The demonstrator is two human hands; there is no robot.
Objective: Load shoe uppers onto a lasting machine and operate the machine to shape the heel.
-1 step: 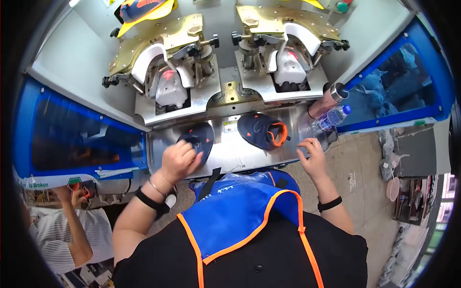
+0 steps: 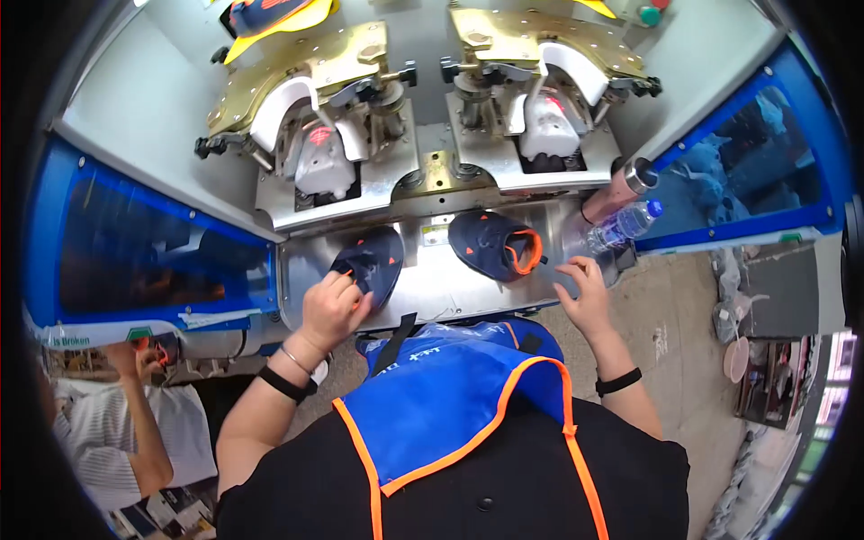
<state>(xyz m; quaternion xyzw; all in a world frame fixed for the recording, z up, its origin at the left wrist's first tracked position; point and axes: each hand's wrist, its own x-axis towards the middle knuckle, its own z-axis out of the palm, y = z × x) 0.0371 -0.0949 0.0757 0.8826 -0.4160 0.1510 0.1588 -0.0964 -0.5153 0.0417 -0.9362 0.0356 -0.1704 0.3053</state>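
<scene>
Two dark navy shoe uppers lie on the metal ledge in front of me. My left hand (image 2: 331, 312) has its fingers curled at the heel end of the left shoe upper (image 2: 382, 261) and hides part of its collar. A bit of orange edge shows above the knuckles. The right shoe upper (image 2: 481, 241) rests on its own, its orange-lined opening facing right. Just to the right of that upper, my right hand (image 2: 587, 295) hovers with thumb and fingers apart and nothing between them.
Behind the ledge (image 2: 423, 292) stand two pressing stations, each with a metal shoe form (image 2: 322, 166) (image 2: 549, 130) under a brass-coloured plate. A pink flask (image 2: 616, 193) and a clear water bottle (image 2: 621, 225) lie at the ledge's right end. Another person's arm (image 2: 144, 423) is at lower left.
My left hand has shifted slightly down toward me, and an orange edge of the left shoe upper now shows by its fingers. My right hand has hardly moved.
</scene>
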